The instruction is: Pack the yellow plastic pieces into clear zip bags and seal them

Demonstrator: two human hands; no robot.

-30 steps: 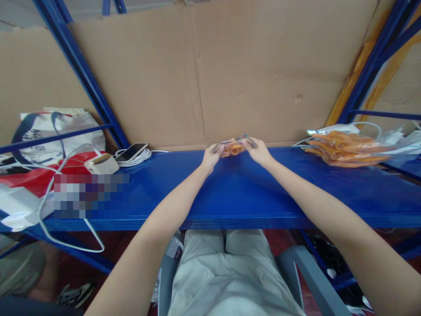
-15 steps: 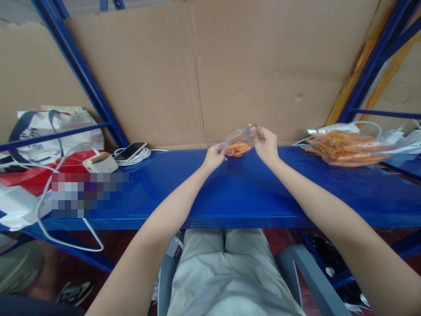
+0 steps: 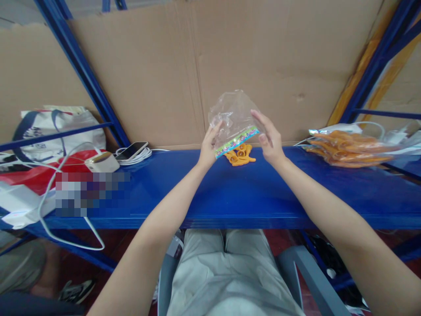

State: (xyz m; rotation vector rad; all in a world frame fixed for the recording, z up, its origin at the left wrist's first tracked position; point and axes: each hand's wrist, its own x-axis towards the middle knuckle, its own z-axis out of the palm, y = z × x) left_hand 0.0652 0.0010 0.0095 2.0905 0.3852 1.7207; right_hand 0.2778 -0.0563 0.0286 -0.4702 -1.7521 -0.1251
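Observation:
A clear plastic bag [image 3: 234,107] with a colourful printed strip along its lower edge is held up above the back of the blue shelf. My left hand [image 3: 209,145] grips its left side between thumb and fingers. At the bag's right side my right hand [image 3: 269,138] is open, thumb and fingers apart, fingertips close to the plastic; whether they touch it I cannot tell. Just below the bag, several small orange pieces with round brownish spots [image 3: 241,156] lie in a pile on the shelf, partly hidden by the strip.
On the right lies a clear bag of similar orange pieces [image 3: 351,149]. To the left are a phone [image 3: 131,151] on coiled white cable, a white box-shaped device [image 3: 102,162], red material and a white tote bag [image 3: 62,131]. A cardboard panel [image 3: 148,74] stands behind the blue shelf [image 3: 243,197].
The bag has been raised and turned, its printed strip now facing down. The orange pieces, before seen through the plastic, now lie on the shelf. My right hand has opened.

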